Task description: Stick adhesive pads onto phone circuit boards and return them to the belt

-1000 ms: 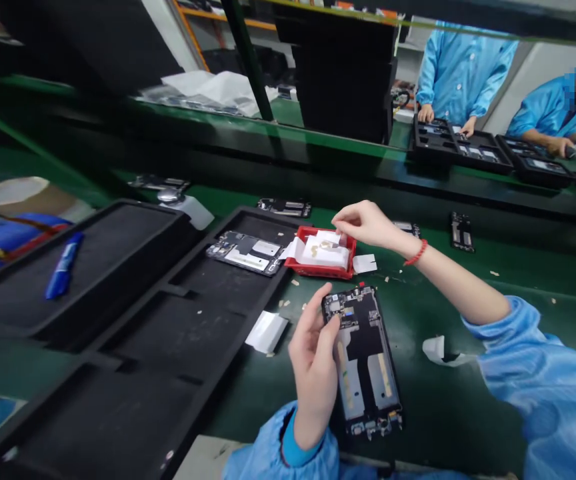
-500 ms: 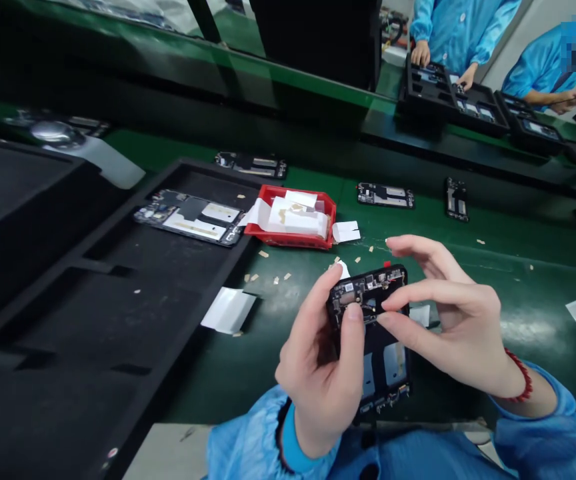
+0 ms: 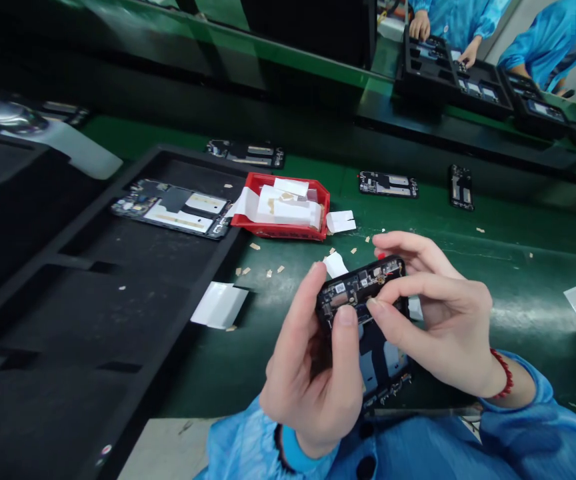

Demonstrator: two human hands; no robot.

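An opened phone [image 3: 375,347] with a bare circuit board at its upper end is tilted above the green table. My left hand [image 3: 318,360] grips its left side, the thumb pressed on the board. On the right, my right hand [image 3: 433,320] has thumb and forefinger pinched together over the board, its other fingers behind the phone's top edge. Anything between those two fingertips is too small to make out. A small red piece shows at the top edge, beside the right fingers.
A red bin [image 3: 278,230] holds white papers. Left of it a black foam tray [image 3: 83,320] bears another opened phone [image 3: 178,212]. More phones lie along the table [image 3: 513,267], with small tan scraps and white labels. Two people in blue work at the back right.
My right thumb and forefinger have come together over the board, where they were apart before. The phone has tilted, and the view has shifted slightly.
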